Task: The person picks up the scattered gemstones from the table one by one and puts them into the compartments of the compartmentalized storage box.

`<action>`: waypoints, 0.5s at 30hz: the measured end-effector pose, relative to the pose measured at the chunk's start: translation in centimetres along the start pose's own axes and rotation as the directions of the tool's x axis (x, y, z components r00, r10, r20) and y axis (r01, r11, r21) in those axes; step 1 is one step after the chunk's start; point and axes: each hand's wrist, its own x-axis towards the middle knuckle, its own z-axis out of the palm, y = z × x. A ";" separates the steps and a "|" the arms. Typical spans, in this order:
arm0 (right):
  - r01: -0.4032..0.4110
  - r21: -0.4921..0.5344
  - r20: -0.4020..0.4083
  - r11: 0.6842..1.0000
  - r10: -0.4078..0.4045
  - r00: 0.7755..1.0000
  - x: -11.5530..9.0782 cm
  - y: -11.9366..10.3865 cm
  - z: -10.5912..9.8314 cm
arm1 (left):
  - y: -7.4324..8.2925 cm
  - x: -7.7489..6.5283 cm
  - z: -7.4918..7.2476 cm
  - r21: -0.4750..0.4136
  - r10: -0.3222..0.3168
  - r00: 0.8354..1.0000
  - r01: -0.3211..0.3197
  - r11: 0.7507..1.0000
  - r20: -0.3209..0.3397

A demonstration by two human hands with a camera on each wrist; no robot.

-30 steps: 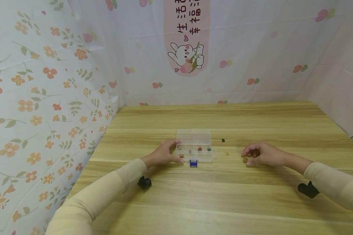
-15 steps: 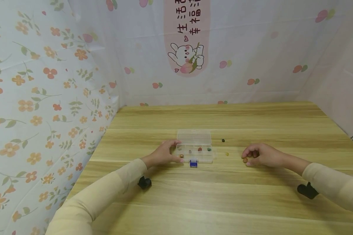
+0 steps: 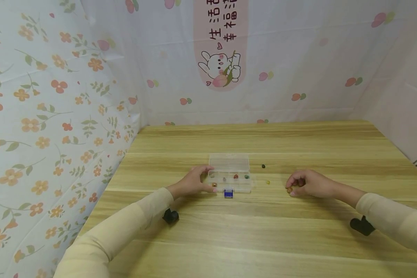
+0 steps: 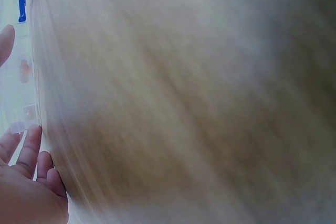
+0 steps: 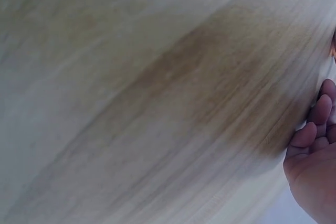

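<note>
My left hand (image 3: 194, 180) holds the left end of a clear plastic compartment box (image 3: 241, 189), thumb at its front edge and fingers at the back. The box lies with its lid (image 3: 229, 162) folded back and a blue latch (image 3: 228, 193) at the front. Several small stones sit in separate compartments, among them a red stone (image 3: 236, 176), a green stone (image 3: 246, 177) and a brown stone (image 3: 214, 185). To the right, my right hand (image 3: 311, 183) pinches an orange-brown stone (image 3: 290, 190) between thumb and fingers, low over the table. Its fingers partly cover the stone.
Between the box and my right hand, a yellow stone (image 3: 268, 182) lies on the wooden table (image 3: 246, 239). A dark stone (image 3: 263, 166) lies farther back, right of the lid. Patterned cloth (image 3: 285, 58) hangs behind the table and along its left side.
The right fingers have closed in on the orange-brown stone, covering more of it, and the right forearm has shifted slightly left. The left hand and the box stay in place.
</note>
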 end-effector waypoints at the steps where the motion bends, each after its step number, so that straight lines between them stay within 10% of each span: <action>1: -0.003 0.003 -0.001 1.000 0.003 1.000 0.0 0.0 0.0 | 0.0 0.0 0.0 -0.002 -0.001 1.000 0.001 1.000 -0.001; 15: -0.040 0.036 0.018 0.999 0.039 0.999 0.7 -0.4 -0.2 | 0.1 0.0 -0.1 -0.004 -0.004 1.000 0.004 1.000 0.005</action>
